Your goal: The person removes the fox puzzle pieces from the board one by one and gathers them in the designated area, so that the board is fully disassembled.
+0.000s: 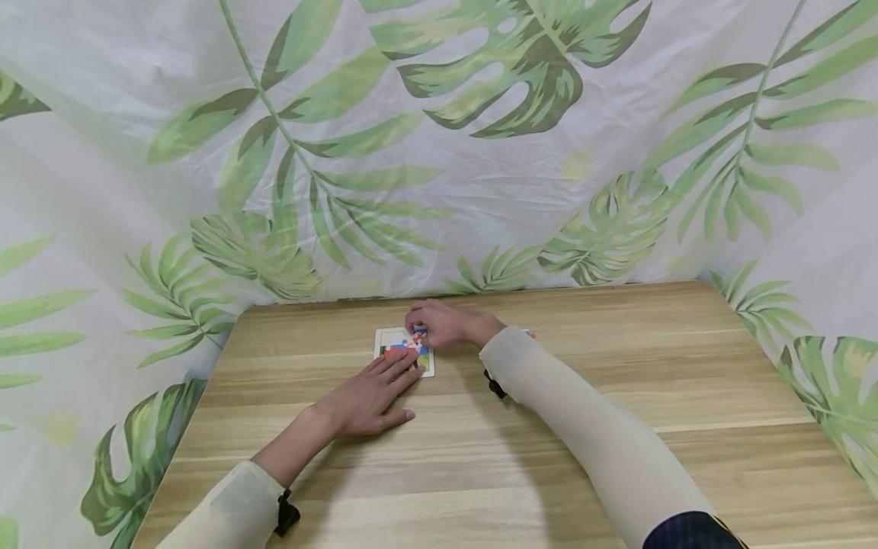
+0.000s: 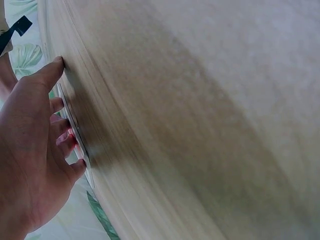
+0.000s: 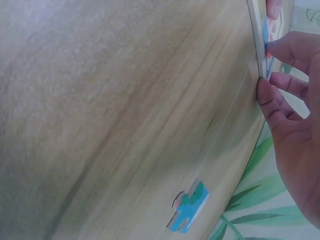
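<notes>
A small jigsaw puzzle [image 1: 392, 335] in a white-edged tray lies near the back of the wooden table. My left hand [image 1: 366, 398] rests on its lower part, fingers spread over the printed picture and thumb out on the wood. At the puzzle's upper right corner, my right hand [image 1: 444, 324] has curled fingers and pinches a puzzle piece [image 1: 420, 330], mostly covered by the fingers. In the right wrist view, the thumb and fingers of that hand meet the tray's edge. A loose blue and green puzzle piece [image 3: 190, 206] lies to the right of it.
The wooden table [image 1: 617, 343] reaches back to a leaf-patterned cloth [image 1: 480, 191] that hangs behind and at both sides. Both forearms wear pale sleeves, with a black strap at each wrist.
</notes>
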Available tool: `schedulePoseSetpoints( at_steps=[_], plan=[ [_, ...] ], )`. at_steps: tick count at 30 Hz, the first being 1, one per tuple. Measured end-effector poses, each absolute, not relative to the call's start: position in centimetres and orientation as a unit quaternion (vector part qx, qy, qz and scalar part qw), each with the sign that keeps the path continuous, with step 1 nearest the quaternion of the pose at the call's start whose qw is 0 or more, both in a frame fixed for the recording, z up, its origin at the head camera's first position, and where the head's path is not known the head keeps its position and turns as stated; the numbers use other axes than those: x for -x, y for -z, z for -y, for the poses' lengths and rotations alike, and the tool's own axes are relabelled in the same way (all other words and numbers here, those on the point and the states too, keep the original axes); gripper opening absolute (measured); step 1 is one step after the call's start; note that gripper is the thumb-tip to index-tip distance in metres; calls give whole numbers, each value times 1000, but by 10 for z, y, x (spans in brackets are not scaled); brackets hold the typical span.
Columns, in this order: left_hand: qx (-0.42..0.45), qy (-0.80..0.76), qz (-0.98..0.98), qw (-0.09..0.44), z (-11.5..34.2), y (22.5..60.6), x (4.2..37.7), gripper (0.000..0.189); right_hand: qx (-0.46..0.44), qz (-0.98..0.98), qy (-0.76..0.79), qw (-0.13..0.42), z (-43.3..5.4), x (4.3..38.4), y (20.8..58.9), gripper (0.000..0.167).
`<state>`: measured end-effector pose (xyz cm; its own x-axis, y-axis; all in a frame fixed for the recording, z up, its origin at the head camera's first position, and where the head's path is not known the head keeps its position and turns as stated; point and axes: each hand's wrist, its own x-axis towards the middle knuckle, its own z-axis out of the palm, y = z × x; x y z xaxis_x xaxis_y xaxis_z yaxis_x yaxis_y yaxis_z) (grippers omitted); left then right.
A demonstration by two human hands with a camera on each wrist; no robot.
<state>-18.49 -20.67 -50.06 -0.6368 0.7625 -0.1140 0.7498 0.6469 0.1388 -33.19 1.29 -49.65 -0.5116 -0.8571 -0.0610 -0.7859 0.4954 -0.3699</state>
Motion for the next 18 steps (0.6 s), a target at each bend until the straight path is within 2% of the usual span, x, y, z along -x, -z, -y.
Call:
schedulePoseSetpoints(
  at_steps=[18],
  plan=[
    [-413, -38, -906, 88, 206, 499, 184, 74, 465, -849, 210, 136, -23, 329, 499, 24]
  ],
)
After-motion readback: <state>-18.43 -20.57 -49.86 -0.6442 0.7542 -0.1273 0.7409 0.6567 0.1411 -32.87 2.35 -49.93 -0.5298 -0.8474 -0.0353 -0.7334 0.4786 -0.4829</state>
